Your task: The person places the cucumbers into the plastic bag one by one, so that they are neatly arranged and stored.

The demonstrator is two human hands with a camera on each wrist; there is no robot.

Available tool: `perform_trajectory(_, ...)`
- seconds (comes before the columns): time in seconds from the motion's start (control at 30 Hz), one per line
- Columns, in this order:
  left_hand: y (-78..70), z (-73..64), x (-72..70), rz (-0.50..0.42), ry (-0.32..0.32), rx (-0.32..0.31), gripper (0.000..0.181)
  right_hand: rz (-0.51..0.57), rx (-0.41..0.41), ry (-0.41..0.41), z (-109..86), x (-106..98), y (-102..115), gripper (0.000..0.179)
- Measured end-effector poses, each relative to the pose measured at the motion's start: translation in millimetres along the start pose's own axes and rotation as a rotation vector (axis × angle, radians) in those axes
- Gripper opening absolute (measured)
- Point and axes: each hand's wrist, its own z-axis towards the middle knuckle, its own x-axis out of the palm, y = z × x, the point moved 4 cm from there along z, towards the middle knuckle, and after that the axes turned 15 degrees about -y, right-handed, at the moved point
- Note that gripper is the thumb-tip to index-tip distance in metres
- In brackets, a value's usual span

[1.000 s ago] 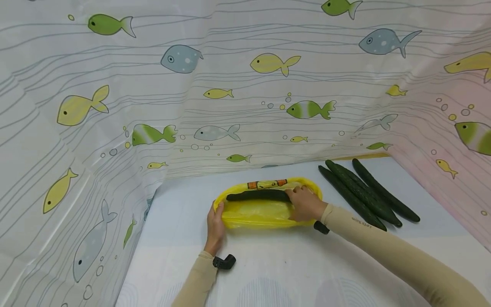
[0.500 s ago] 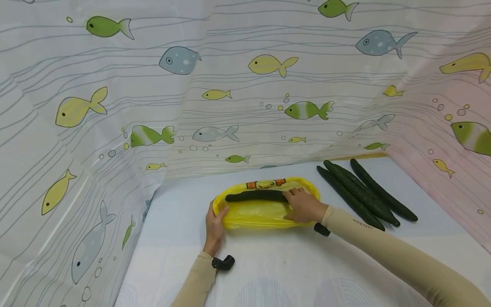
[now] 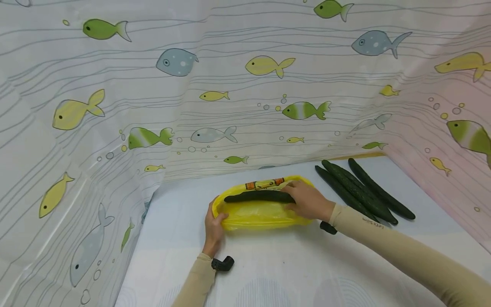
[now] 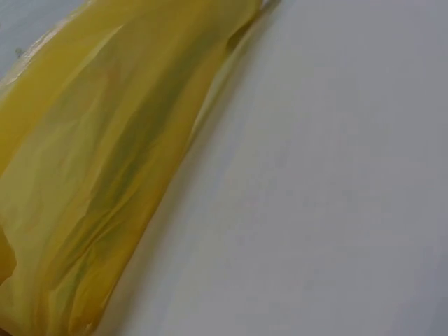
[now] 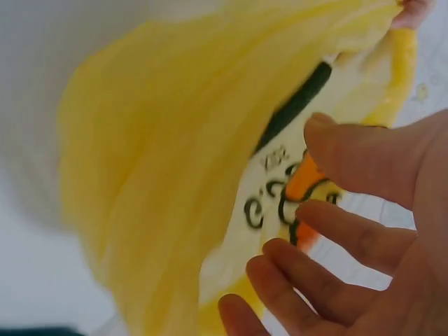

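A yellow plastic bag (image 3: pixel 264 221) with an orange-and-black print lies with its mouth spread wide. One dark green cucumber (image 3: pixel 253 196) is inside, its shape showing faintly through the bag in the left wrist view. My left hand (image 3: pixel 214 226) pinches the rim at the bag's left end, thumb on the inner side. At the right end is my right hand (image 3: pixel 308 201), its fingers parted and loosely bent. In the right wrist view, nothing shows between the fingers of the right hand (image 5: pixel 336 245), and the cucumber (image 5: pixel 294 108) appears beyond the thumb.
Several more cucumbers (image 3: pixel 358 192) lie side by side to the right of the bag, partly behind the right forearm. A fish-patterned sheet (image 3: pixel 264 128) hangs round the white table (image 3: pixel 261 264) at the back and sides.
My right hand has drawn back a little to the right and loosened from the cucumber's end, which now shows more. The left hand keeps its hold on the bag's rim.
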Motion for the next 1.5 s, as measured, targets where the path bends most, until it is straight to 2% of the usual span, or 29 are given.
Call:
perform_trajectory(0.17, 1.7, 0.4, 0.2, -0.005, 0.002, 0.004, 0.066, -0.057, 0.000, -0.064, -4.8, -19.3, -15.2, 0.043)
perform_trajectory(0.4, 0.2, -1.4, -1.0, 0.014, 0.006, 0.013, 0.066, -0.024, 0.023, -0.192, -12.8, -49.9, -40.4, 0.029)
perform_trajectory(0.7, 0.6, -1.4, -0.7, -0.001, 0.005, 0.004, 0.066, -0.117, 0.034, -0.235, -31.5, -73.2, -74.9, 0.026)
perform_trajectory(0.97, 0.9, -2.2, -0.1, 0.008, 0.001, -0.014, 0.066, -0.167, 0.155, -0.175, -60.3, -82.6, -115.5, 0.029)
perform_trajectory(1.17, 0.6, -1.3, -1.2, 0.011, -0.007, -0.011, 0.066, -0.185, 0.204, -0.115, -82.3, -84.2, -144.8, 0.033)
perform_trajectory(1.37, 0.6, -0.1, -0.6, -0.008, 0.005, -0.011, 0.066, -0.217, 0.265, -0.052, -101.4, -87.4, -165.0, 0.045)
perform_trajectory(1.5, 0.5, -0.3, 0.8, -0.013, 0.016, -0.012, 0.067, -0.215, 0.296, 0.008, -116.4, -83.3, -173.2, 0.063)
